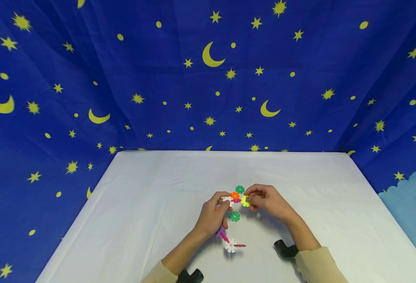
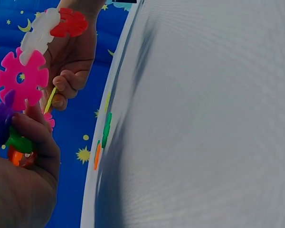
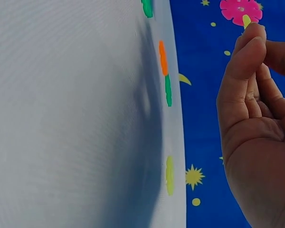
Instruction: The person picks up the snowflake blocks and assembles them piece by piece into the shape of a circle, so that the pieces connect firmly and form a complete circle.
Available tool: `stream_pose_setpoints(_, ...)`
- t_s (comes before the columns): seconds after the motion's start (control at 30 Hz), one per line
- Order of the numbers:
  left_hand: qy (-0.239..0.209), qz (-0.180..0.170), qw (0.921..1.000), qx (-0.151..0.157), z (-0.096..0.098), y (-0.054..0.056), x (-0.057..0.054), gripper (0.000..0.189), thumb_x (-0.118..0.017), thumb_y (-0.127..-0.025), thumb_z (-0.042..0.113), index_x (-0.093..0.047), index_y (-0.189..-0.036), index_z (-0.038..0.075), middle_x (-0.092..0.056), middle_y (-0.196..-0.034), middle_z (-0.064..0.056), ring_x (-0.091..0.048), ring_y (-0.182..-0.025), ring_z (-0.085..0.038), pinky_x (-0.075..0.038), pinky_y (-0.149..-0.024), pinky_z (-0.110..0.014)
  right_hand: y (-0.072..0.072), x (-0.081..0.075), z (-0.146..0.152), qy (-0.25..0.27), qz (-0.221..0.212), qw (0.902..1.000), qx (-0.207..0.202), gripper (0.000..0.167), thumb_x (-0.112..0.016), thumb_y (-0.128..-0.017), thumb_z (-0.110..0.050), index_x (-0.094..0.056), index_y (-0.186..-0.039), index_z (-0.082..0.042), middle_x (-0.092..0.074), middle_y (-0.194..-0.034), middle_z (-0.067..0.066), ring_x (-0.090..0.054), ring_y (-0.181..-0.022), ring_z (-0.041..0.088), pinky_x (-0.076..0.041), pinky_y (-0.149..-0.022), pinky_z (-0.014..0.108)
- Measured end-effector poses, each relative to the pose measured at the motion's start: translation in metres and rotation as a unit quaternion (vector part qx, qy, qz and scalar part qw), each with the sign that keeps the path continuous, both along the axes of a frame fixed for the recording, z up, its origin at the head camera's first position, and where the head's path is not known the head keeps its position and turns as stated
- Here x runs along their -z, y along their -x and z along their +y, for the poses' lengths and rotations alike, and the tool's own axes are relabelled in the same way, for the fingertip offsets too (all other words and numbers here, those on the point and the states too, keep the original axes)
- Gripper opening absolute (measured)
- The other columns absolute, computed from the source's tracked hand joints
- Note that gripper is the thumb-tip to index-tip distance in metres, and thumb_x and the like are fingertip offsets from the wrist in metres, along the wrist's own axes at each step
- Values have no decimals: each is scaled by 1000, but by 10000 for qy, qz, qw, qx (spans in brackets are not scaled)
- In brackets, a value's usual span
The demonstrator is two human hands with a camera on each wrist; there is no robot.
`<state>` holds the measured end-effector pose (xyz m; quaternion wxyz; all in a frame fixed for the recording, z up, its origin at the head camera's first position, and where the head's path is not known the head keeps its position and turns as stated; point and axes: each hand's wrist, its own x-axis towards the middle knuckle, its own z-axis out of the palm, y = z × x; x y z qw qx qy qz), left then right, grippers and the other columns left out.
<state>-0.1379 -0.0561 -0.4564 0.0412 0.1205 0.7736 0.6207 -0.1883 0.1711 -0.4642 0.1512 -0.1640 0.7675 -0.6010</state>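
A chain of notched plastic discs, slotted together, is held in the air by my left hand (image 1: 211,216). Its thumb and fingers pinch a white disc (image 1: 227,201), from which a pink disc (image 3: 240,10) stands out towards the right. My right hand (image 1: 269,200) pinches a yellow disc (image 1: 245,201) against that pink one; fingertips cover part of it. Below the left hand hang a purple disc (image 2: 3,118), another pink disc (image 2: 23,78), a white disc (image 1: 231,246) and a red disc (image 1: 240,245). Green (image 2: 19,141) and orange pieces are partly hidden by the left fingers.
Loose discs lie flat on the white-covered table (image 1: 158,188): an orange disc (image 1: 234,195), a green disc (image 1: 240,189), a nearer green disc (image 1: 234,216) and a yellow disc (image 3: 169,175). Blue star-patterned cloth (image 1: 208,86) surrounds the table. Black wrist devices (image 1: 285,249) sit by both sleeves.
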Motion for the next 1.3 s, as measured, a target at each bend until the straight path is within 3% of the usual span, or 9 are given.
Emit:
stream_pose_setpoints(0.13,-9,5,10000,-28,1,6,15,24,-49,-101,17,-57,-124,14,-67,-87,-13,-55,-37,-20,-38,-36,-24,0,1,0,33,-12,10000,-37,26,-67,-91,-16,-62,-108,3,-66,-86,18,-62,-71,35,-54,-67,46)
stream_pose_setpoints(0.3,-13,17,10000,64,1,9,20,27,-49,-100,21,-56,-124,10,-67,-85,-11,-56,-38,-21,-40,-36,-26,-1,2,-2,158,-47,9998,-75,25,-67,-91,-17,-62,-107,2,-66,-86,21,-61,-69,34,-54,-66,45)
stream_pose_setpoints(0.6,-19,-9,10000,34,0,9,20,26,-46,-101,19,-54,-122,8,-65,-81,-9,-54,-38,-20,-41,-36,-27,-3,4,-10,192,17,9998,74,20,-67,-91,-13,-63,-103,2,-64,-82,26,-61,-68,33,-54,-66,43)
stream_pose_setpoints(0.9,-129,-136,9998,97,3,7,23,25,-46,-102,24,-52,-122,10,-65,-77,-16,-51,-35,-18,-39,-35,-28,-5,0,-12,8,352,9991,-230,15,-66,-91,-12,-66,-101,0,-66,-82,25,-62,-70,43,-54,-63,41)
stream_pose_setpoints(1.13,244,-151,9995,-91,6,5,20,29,-56,-96,36,-51,-114,13,-56,-52,-10,-46,-33,-11,-36,-34,-25,-7,-3,-15,-23,282,9996,-78,17,-65,-93,-16,-68,-105,-4,-66,-81,22,-61,-70,41,-52,-62,42)
stream_pose_setpoints(1.3,236,-289,9993,-52,6,5,24,24,-56,-97,33,-47,-107,13,-57,-53,-14,-43,-29,-9,-38,-32,-27,-8,-1,-17,128,271,9995,-123,21,-65,-93,-15,-68,-108,-1,-68,-86,19,-62,-74,46,-53,-67,47)
